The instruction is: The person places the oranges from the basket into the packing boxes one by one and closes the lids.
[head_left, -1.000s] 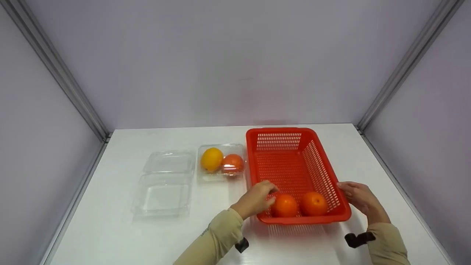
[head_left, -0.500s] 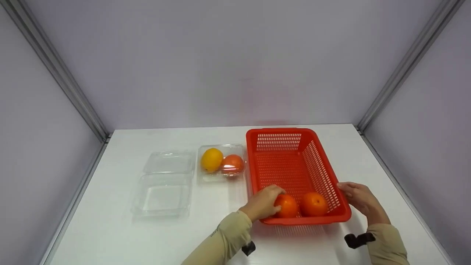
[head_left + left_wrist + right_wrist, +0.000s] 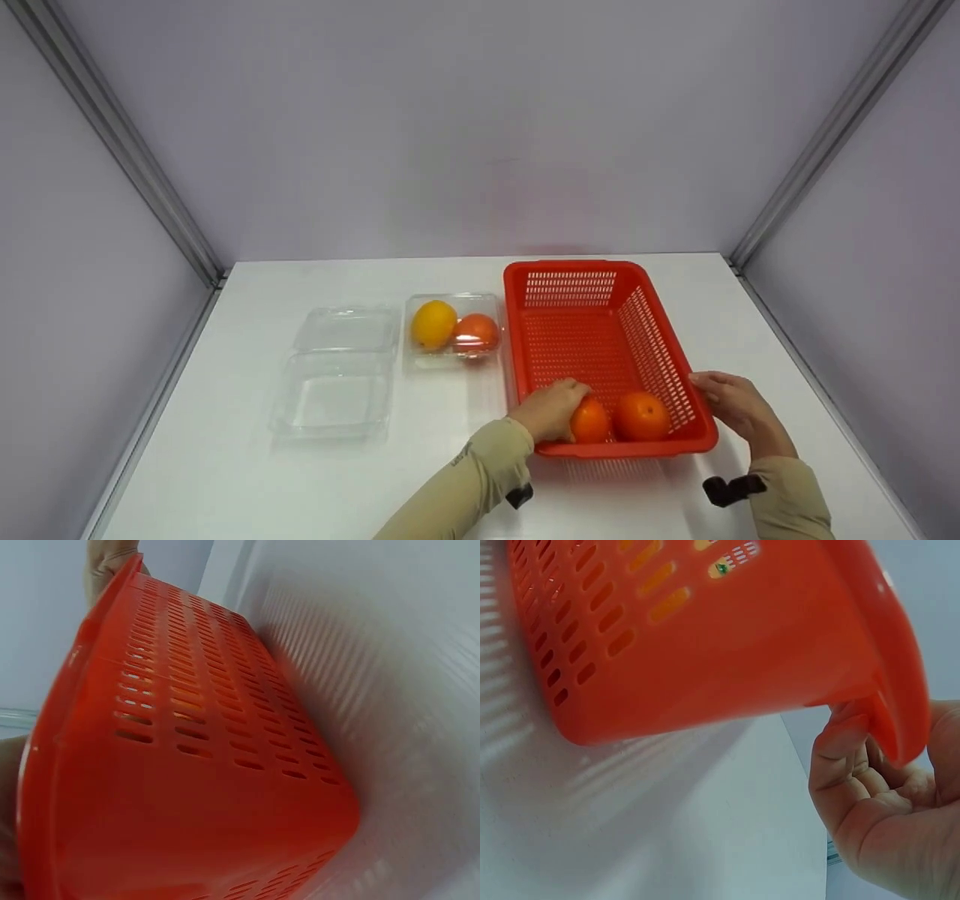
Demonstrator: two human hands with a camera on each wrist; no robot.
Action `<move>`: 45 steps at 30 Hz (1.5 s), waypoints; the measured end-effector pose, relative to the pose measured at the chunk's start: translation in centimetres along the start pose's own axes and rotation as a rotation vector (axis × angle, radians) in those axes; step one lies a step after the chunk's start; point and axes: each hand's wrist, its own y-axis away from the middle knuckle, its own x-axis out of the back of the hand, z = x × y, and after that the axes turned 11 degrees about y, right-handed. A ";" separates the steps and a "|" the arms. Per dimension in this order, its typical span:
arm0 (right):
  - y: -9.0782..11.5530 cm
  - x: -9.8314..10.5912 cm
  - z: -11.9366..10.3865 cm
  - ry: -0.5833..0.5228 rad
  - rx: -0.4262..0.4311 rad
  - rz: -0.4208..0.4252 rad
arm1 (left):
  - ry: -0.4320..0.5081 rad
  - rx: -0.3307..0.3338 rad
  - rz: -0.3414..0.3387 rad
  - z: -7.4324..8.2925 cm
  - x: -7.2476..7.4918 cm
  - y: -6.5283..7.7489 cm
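Note:
A red perforated plastic basket (image 3: 630,450) stands on the right half of the table, with two oranges at its near end. My left hand (image 3: 551,411) reaches over the near left rim, its fingers curled round the left orange (image 3: 592,421). The right orange (image 3: 643,417) lies beside it. With curled fingers, my right hand (image 3: 739,405) holds the basket's right rim; the right wrist view shows this hand (image 3: 877,817) hooked under the rim. In the left wrist view the basket wall (image 3: 172,810) hides the grasp and most of the fruit.
Left of the basket, a clear plastic box (image 3: 454,304) holds a yellow-orange fruit (image 3: 433,324) and a reddish-orange fruit (image 3: 475,331). Farther left an opened clear clamshell box (image 3: 334,397) lies on the white table (image 3: 202,435). Panel walls (image 3: 480,150) enclose the table.
My left hand has moved right and slightly down, from beside the left orange to a grip on it. That orange has shifted slightly right. My right hand stays at the rim.

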 end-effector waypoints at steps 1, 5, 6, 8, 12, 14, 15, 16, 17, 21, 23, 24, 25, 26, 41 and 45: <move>0.0 0.0 0.0 -0.007 0.001 -0.004 | -0.010 -0.006 -0.004 0.0 -0.1 -0.1; 0.0 0.0 0.1 -0.024 -0.003 -0.010 | -0.047 -0.017 -0.015 0.0 -0.3 -0.5; 0.0 0.0 0.1 -0.023 -0.003 -0.012 | -0.053 -0.018 -0.018 0.0 -0.4 -0.6; 0.0 0.0 0.1 -0.025 -0.006 -0.012 | -0.062 -0.017 -0.024 0.0 -0.5 -0.7; 0.0 0.0 0.0 -0.030 -0.018 -0.009 | -0.066 -0.016 -0.036 0.0 -0.7 -0.9; 0.0 0.0 0.0 -0.037 -0.025 -0.006 | -0.055 -0.014 -0.044 0.0 -0.8 -0.9; 0.0 0.0 0.0 -0.039 -0.026 -0.004 | -0.048 -0.012 -0.048 0.0 -0.8 -0.9; 0.1 -0.1 -0.1 -0.038 -0.026 -0.003 | -0.042 -0.011 -0.053 0.0 -0.8 -0.9; 0.1 -0.1 -0.1 -0.036 -0.025 -0.003 | -0.036 -0.011 -0.056 0.0 -0.7 -0.9; 0.1 -0.1 -0.1 -0.032 -0.024 0.001 | -0.016 -0.014 -0.070 -0.1 -0.7 -0.9; 0.1 -0.1 0.0 -0.031 -0.026 0.000 | -0.013 -0.018 -0.071 -0.1 -0.8 -1.0; 0.1 -0.1 0.0 -0.031 -0.028 0.000 | -0.014 -0.019 -0.072 -0.1 -0.8 -1.0; 0.0 -0.1 0.0 -0.031 -0.028 -0.001 | -0.015 -0.021 -0.070 -0.1 -0.8 -1.0; 0.0 0.0 0.0 -0.031 -0.029 -0.002 | -0.020 -0.023 -0.068 -0.1 -0.8 -1.0; 0.0 0.2 0.1 -0.086 -0.005 -0.013 | -0.074 -0.061 -0.062 -0.4 -1.0 -1.7; 0.0 0.1 0.0 -0.085 -0.006 -0.009 | -0.078 -0.061 -0.048 -0.4 -1.1 -1.7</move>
